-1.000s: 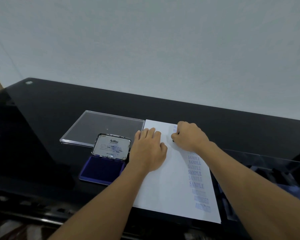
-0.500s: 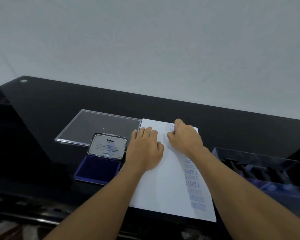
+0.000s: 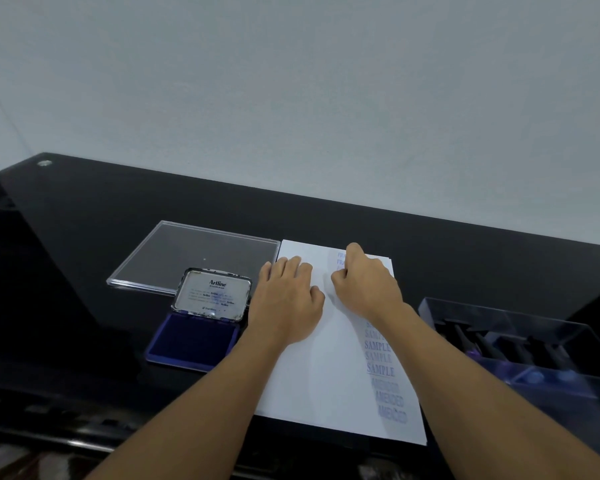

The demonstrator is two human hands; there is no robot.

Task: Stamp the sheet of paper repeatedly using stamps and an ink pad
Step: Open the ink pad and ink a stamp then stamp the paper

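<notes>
Head view: ink pad (image 3: pixel 194 341) left of paper (image 3: pixel 326 375), clear tray (image 3: pixel 561 382) right.

My left hand (image 3: pixel 286 299) lies flat, fingers straight, on the sheet of paper (image 3: pixel 326 375) near its far left corner. My right hand (image 3: pixel 364 285) is curled, knuckles up, pressing down by the sheet's far edge; what it grips is hidden. The open ink pad (image 3: pixel 194 341) sits just left of the sheet on the table (image 3: pixel 84 237).

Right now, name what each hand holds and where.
Left hand holds nothing, flat on the white paper sheet. Right hand: curled grip hides whatever it holds.
</notes>
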